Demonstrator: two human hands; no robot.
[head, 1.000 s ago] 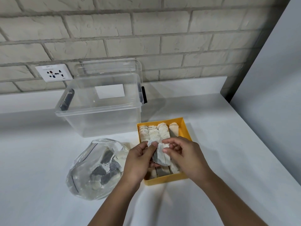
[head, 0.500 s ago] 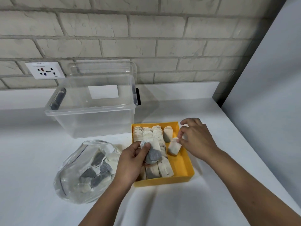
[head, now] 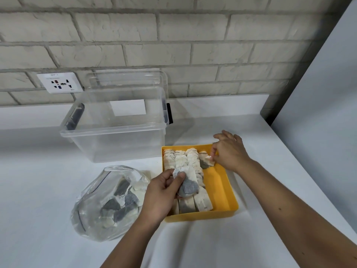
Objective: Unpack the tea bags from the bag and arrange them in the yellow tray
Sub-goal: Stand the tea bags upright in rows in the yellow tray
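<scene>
Left hand (head: 162, 192): fingers curled, thumb and forefinger pinching the top of one tea bag (head: 188, 182). It hangs above the near-left rows in the yellow tray (head: 201, 216), dark filling sagged to the bottom.

Right hand (head: 229, 151): thumb and forefinger pinch a second tea bag (head: 205, 161) at the tray's far right, other fingers loosely spread. That bag sits tilted against the third row. Can't tell if it's touching the tray floor yet.

Tray state: three rows of laid tea bags (head: 181, 159) fill the left part, and the right strip is bare yellow apart from the bag being placed. The plastic bag (head: 108, 202), just left of the tray, is slumped on the white counter (head: 38, 190) with plenty of bags inside. Roughly half done, I'd say.

Risks from here:
- The fourth-row bag has no neighbour on its right, so it will likely flop flat or slide along the bare strip on release.
- The left-hand bag dangles over finished rows. A low swing or drop would knock them askew.
- The paper is thin and the pinch is at the top. A snag on a neighbour could tear it and spill tea.
- The tray looks light, so a push toward its far wall could shift it on the smooth counter.

A clear storage box (head: 116, 140) sits behind the tray, out of the way.
</scene>
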